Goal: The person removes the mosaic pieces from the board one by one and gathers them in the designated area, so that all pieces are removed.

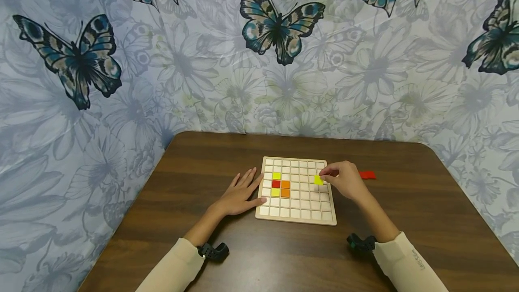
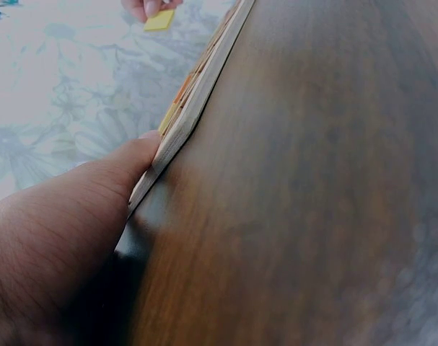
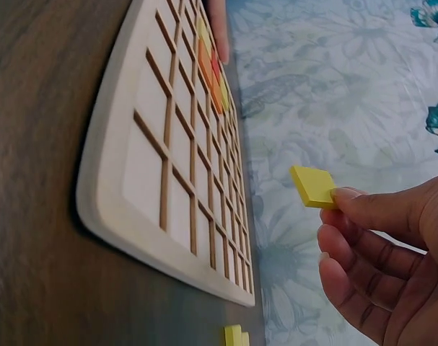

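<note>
A pale wooden grid board (image 1: 295, 215) lies on the table, its square cells divided by raised strips. Two yellow tiles (image 1: 276, 176), one red tile (image 1: 276, 184) and two orange tiles (image 1: 285, 184) sit in cells on its left half. My right hand (image 1: 345, 179) pinches a yellow square tile (image 3: 316, 187) between thumb and fingertip, raised above the board's right side. Spread and fairly straight, the fingers of my left hand (image 1: 240, 196) lie along the board's left edge. Its thumb (image 2: 143, 151) touches the rim in the left wrist view.
Red tiles (image 1: 367, 175) lie on the brown wooden table (image 1: 259, 256), right of the board and partly behind my right hand. A few yellow tiles (image 3: 234, 336) show at the bottom of the right wrist view. Behind the table hangs a butterfly-patterned cloth (image 1: 308, 93).
</note>
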`<state>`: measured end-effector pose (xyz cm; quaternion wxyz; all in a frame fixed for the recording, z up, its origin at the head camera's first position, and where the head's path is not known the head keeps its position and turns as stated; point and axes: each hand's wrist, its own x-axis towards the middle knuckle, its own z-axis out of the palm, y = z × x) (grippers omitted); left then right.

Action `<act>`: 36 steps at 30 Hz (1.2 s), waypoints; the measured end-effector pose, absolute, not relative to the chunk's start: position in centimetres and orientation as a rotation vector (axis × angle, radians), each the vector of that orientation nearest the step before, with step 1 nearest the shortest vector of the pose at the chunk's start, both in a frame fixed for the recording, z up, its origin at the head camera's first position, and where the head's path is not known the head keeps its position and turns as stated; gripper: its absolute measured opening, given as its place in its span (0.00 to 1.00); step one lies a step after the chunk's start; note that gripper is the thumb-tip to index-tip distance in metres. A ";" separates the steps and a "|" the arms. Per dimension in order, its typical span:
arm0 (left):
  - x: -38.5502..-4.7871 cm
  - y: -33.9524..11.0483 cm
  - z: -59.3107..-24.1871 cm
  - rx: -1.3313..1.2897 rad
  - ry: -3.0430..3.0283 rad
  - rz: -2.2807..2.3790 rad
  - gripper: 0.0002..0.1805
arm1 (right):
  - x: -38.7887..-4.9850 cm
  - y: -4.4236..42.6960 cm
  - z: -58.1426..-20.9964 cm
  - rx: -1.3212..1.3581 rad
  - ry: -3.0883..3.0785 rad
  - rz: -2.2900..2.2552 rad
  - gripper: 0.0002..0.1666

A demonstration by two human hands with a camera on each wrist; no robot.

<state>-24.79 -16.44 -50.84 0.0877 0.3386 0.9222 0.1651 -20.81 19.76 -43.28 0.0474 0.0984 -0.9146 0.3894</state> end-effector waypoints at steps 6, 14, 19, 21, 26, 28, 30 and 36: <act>-24.8 -16.5 -51.1 1.014 2.751 0.502 0.48 | -20.8 21.1 -43.5 0.251 -2.795 1.172 0.02; -24.6 -16.6 -51.3 1.024 2.746 0.509 0.47 | -20.8 22.6 -43.5 0.216 -2.804 1.198 0.05; -24.7 -16.6 -50.9 1.027 2.749 0.528 0.46 | -21.0 23.6 -43.1 0.166 -2.813 1.209 0.06; -24.8 -16.6 -50.9 1.023 2.745 0.523 0.47 | -21.1 24.2 -43.1 0.142 -2.825 1.202 0.06; -24.7 -16.6 -50.9 1.021 2.733 0.497 0.47 | -21.2 25.7 -43.5 0.115 -2.843 1.184 0.07; -24.7 -16.5 -50.9 1.019 2.732 0.504 0.47 | -21.4 26.3 -43.6 0.110 -2.846 1.172 0.07; -24.7 -16.5 -50.9 1.020 2.736 0.513 0.47 | -21.5 26.7 -43.7 0.101 -2.851 1.167 0.07; -24.8 -16.5 -50.8 1.010 2.740 0.527 0.47 | -21.6 27.8 -44.0 0.036 -2.872 1.234 0.08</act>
